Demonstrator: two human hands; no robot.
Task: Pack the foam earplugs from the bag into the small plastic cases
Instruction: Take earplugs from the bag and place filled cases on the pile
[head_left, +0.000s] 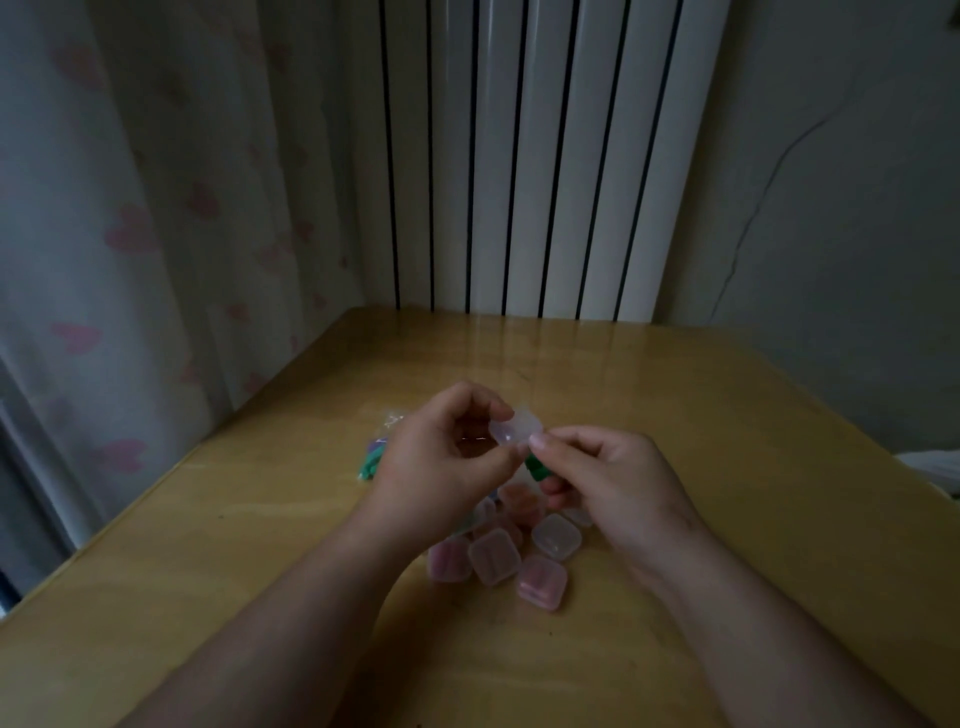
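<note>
A small clear plastic case is held above the table between both hands. My left hand pinches its left side with thumb and fingers. My right hand pinches its right edge with thumb and forefinger. Below the hands lies a heap of several small cases, some with pink earplugs inside, one clear case at the right. A green earplug shows just under my right thumb. The clear bag with green and purple earplugs lies behind my left hand, mostly hidden.
The wooden table runs to a white radiator at the back. A curtain with pink hearts hangs along the left edge. Something white sits at the table's far right.
</note>
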